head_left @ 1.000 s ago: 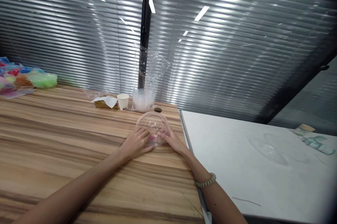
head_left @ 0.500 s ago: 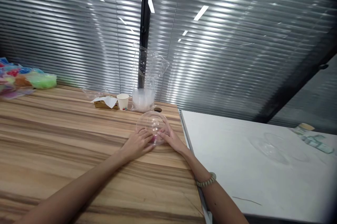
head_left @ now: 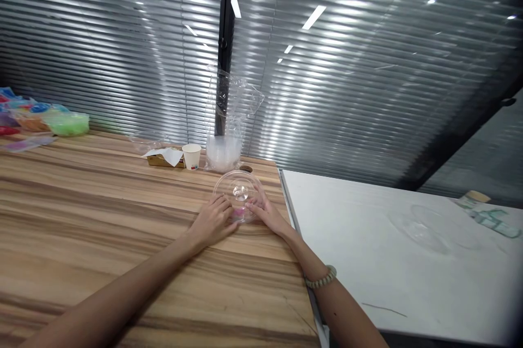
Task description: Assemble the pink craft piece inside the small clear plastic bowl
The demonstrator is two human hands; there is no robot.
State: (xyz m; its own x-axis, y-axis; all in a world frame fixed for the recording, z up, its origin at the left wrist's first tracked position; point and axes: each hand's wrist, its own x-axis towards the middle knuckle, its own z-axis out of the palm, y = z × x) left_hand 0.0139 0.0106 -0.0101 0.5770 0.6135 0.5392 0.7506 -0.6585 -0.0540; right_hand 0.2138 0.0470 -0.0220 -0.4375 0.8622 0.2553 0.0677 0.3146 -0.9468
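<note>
A clear plastic dome lid (head_left: 237, 189) sits over a shallow clear container on the wooden table (head_left: 102, 217), with something pink showing under its near edge. My left hand (head_left: 212, 221) rests on the lid's near-left rim, fingers curled against it. My right hand (head_left: 266, 215) presses on the near-right rim with its fingers together. Both arms reach far forward across the table.
Behind the lid stands a clear bag holding stacked plastic containers (head_left: 224, 144), with a white paper cup (head_left: 191, 156) and a small brown box under white paper (head_left: 162, 158) to its left. Coloured packets (head_left: 41, 119) lie far left. A white table (head_left: 400, 250) adjoins on the right, bearing clear lids (head_left: 425, 228).
Both hands stayed on the lid's near rim; the lid has settled a little flatter and the view shifted slightly.
</note>
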